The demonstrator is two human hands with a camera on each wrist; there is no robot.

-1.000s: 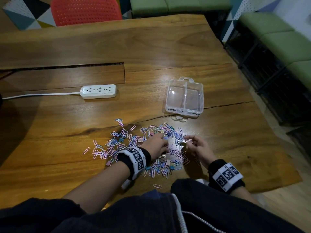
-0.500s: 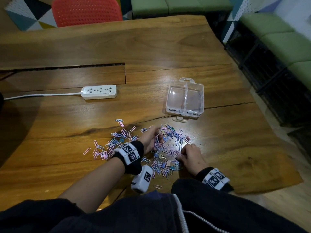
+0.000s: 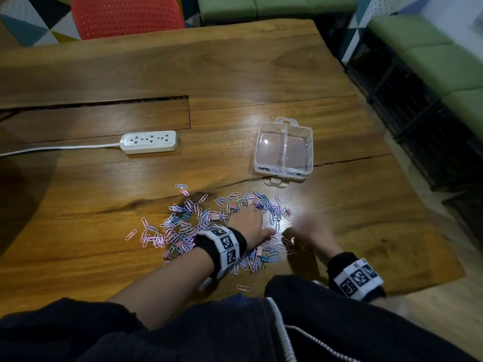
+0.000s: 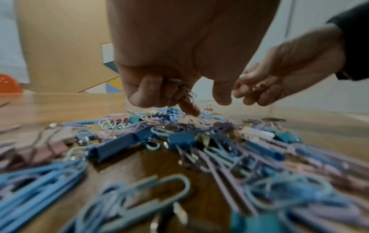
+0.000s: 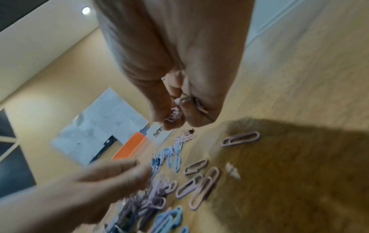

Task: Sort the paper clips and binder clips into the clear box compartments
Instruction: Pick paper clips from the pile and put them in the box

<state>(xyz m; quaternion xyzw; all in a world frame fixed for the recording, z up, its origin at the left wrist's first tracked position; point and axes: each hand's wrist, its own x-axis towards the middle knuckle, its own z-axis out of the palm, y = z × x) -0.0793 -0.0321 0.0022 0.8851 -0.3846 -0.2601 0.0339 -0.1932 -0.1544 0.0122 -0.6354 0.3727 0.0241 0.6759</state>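
A spread of pink, lilac and blue paper clips (image 3: 183, 228) mixed with small binder clips (image 4: 115, 146) lies on the wooden table (image 3: 235, 74) close to me. The clear box (image 3: 283, 152), with two compartments, stands open just beyond the pile, nothing visible in it. My left hand (image 3: 254, 218) is low over the pile's middle. Its fingers (image 4: 143, 89) are curled round a few paper clips, with one fingertip down among the clips. My right hand (image 3: 300, 228), blurred, is at the pile's right edge and pinches pink paper clips (image 5: 174, 115) in curled fingers.
A white power strip (image 3: 149, 142) with its cord lies left of the box, in front of a recessed panel (image 3: 99, 116) in the table. A red chair (image 3: 125, 17) stands at the far side. Green benches (image 3: 431, 56) and dark racks are off the table's right edge.
My right hand drew back toward me, then came forward a little and is in blurred motion. My left hand shifted slightly right over the pile.
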